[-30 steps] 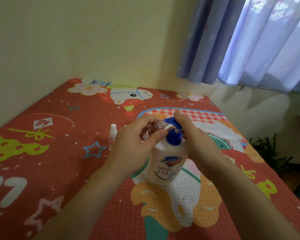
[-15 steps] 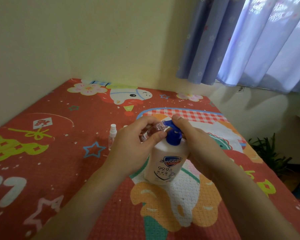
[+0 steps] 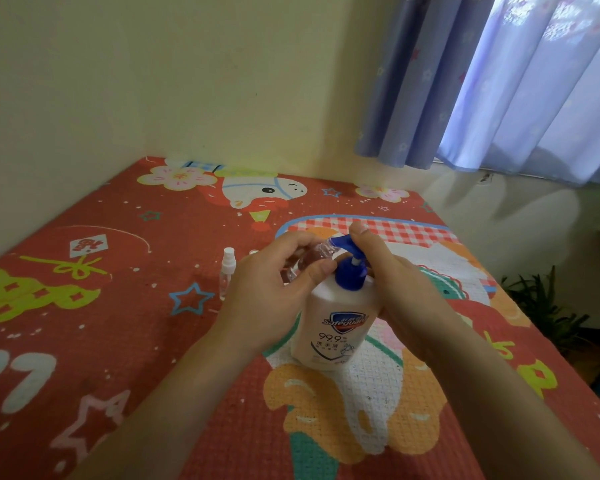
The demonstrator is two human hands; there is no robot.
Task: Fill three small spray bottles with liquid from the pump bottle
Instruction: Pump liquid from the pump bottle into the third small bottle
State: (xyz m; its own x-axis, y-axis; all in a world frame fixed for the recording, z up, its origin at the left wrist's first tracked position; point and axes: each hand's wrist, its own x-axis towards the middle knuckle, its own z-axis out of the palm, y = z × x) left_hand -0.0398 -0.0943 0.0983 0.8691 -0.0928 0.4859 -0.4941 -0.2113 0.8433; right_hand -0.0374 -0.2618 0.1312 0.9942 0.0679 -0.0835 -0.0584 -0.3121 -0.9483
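A white pump bottle (image 3: 336, 327) with a blue pump head (image 3: 344, 244) stands upright on the red cartoon mat (image 3: 118, 323). My left hand (image 3: 267, 299) grips a small clear spray bottle (image 3: 312, 258), tilted, with its open mouth against the pump's nozzle. Resting on top of the pump head is a finger of my right hand (image 3: 406, 289), which sits just right of the pump; a short white stem shows under the head. A second small spray bottle (image 3: 227, 271) with a white sprayer stands left of my left hand.
A small white object (image 3: 253, 252) peeks out behind my left hand. The mat meets a yellow wall at left and back. Blue curtains (image 3: 499, 81) hang at the back right, and a green plant (image 3: 541, 306) sits beyond the mat's right edge.
The pump head dipped under my right finger half a second ago and has risen again. My left hand keeps the small bottle at the nozzle.
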